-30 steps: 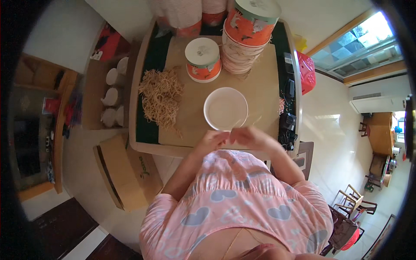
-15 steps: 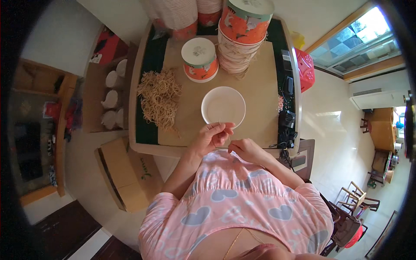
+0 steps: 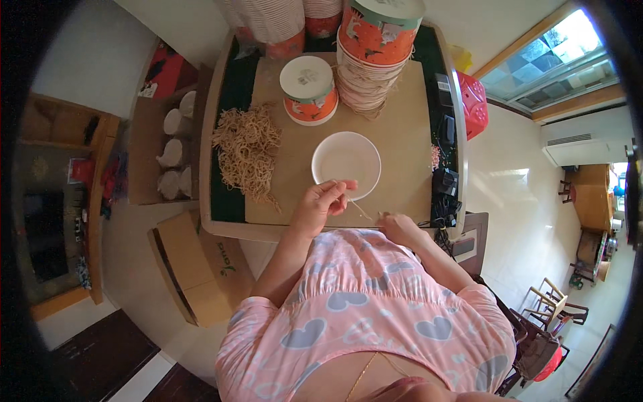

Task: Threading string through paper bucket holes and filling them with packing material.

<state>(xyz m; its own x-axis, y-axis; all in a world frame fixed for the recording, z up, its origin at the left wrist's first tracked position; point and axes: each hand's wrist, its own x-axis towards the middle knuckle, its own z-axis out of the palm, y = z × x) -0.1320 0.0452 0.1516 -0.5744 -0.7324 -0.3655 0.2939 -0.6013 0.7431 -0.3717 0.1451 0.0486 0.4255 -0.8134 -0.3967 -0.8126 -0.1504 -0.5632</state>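
Note:
A white paper bowl [image 3: 346, 161], its opening facing up, stands on the cardboard sheet in front of me. At its near rim, my left hand [image 3: 324, 205] is closed, pinching a thin beige string [image 3: 360, 210]. The string slants down from those fingertips toward my right hand [image 3: 400, 230], which is closed at the table's front edge. Whether the right fingers grip its end is too small to tell. A tangled heap of similar strings [image 3: 246, 151] lies to the left. Behind the bowl sits an upturned orange-and-green paper tub [image 3: 309, 90].
A tall stack of orange tubs [image 3: 376, 40] with strings round its lower part [image 3: 365, 87] stands at the back. White stacked cups [image 3: 271, 20] are at the back left. Black adapters and cables [image 3: 444, 182] line the right edge. An open carton [image 3: 194, 268] stands left below the table.
My right hand has moved right, away from the left hand, along the table edge. The left hand has shifted slightly left, and the string now shows in the gap between them.

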